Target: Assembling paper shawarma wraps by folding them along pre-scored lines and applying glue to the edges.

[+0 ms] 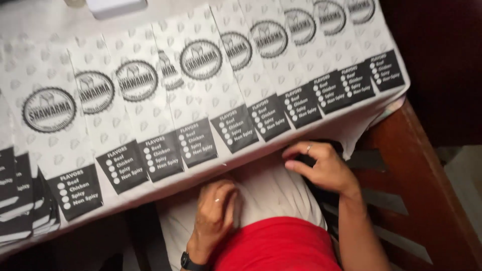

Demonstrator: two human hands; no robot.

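A row of white paper bags [201, 90], each with a round black emblem and a black panel at its lower end, lies overlapping along the table's near edge. Below that edge, something white [271, 190] lies on my lap above a red garment [281, 246]. My left hand [216, 213], with a ring and a dark wristwatch, rests knuckles up on the white material, fingers curled. My right hand [321, 165], also ringed, hooks its bent fingers over the material's upper edge, just under the table. What the fingers grip is hidden.
A stack of the same bags [22, 200] sits at the far left of the table. A white box [115, 6] stands at the back. A reddish wooden surface [416, 170] runs along my right, with dark floor beyond.
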